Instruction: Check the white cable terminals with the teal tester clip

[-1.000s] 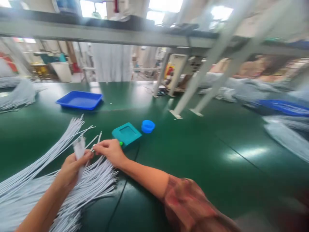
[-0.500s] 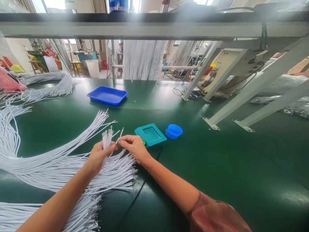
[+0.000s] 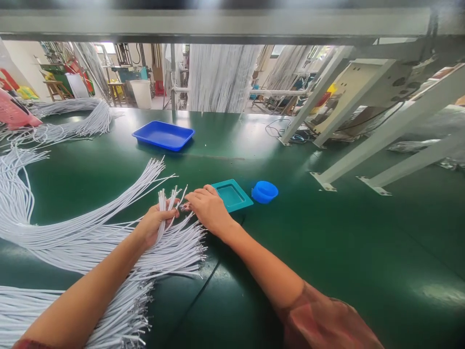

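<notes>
My left hand (image 3: 154, 223) is closed around a bundle of white cables (image 3: 162, 201), their cut ends pointing up past the thumb. Close to its fingertips, my right hand (image 3: 210, 208) has its fingers curled together beside the cable ends; what they pinch is too small to make out. Under and behind the right hand lies a teal tray (image 3: 241, 204), its left part covered. More white cables (image 3: 167, 252) spread in a thick layer beneath both hands, with their ends toward the right.
A small blue bowl (image 3: 265, 192) stands right of the teal tray. Farther back sits a blue tray (image 3: 163, 134). Metal legs (image 3: 352, 140) of a frame stand on the green table (image 3: 327, 252) at right. A coiled cable bundle (image 3: 94, 118) and a pink object (image 3: 16, 111) lie at far left.
My right hand has turned over, its back now more toward me, and its fingers are slightly apart from the left. The cables in my left hand have fanned out. The view has tilted down.
</notes>
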Available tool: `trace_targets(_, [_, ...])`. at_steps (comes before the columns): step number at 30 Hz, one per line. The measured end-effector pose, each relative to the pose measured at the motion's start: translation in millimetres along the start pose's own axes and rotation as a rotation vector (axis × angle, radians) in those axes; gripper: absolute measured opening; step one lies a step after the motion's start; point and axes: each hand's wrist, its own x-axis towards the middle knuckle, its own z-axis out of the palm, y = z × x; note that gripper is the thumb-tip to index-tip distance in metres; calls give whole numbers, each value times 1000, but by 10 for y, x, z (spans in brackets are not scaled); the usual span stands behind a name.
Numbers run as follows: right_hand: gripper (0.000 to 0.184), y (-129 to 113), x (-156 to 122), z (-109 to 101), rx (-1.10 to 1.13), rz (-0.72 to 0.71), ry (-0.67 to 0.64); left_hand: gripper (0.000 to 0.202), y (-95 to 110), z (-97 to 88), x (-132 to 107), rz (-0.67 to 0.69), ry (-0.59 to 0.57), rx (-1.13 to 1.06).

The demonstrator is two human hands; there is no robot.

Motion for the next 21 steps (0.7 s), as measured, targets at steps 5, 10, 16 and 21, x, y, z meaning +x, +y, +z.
trace_targets(5, [14,34,-17,-1,-69,-43,-185,32,-39,-21,60,-29,-4,-3])
trace_targets(10, [16,77,22,10,-46,-53,-178,26,-59,-53,104,-85,-18,-16])
trace_targets(16, [17,93,25,55,-94,-61,-114,23,-48,-33,128,-126,-11,-6])
trace_targets(21, [16,71,-33,95,-168,-105,-76,19,-47,9,150,-154,15,61])
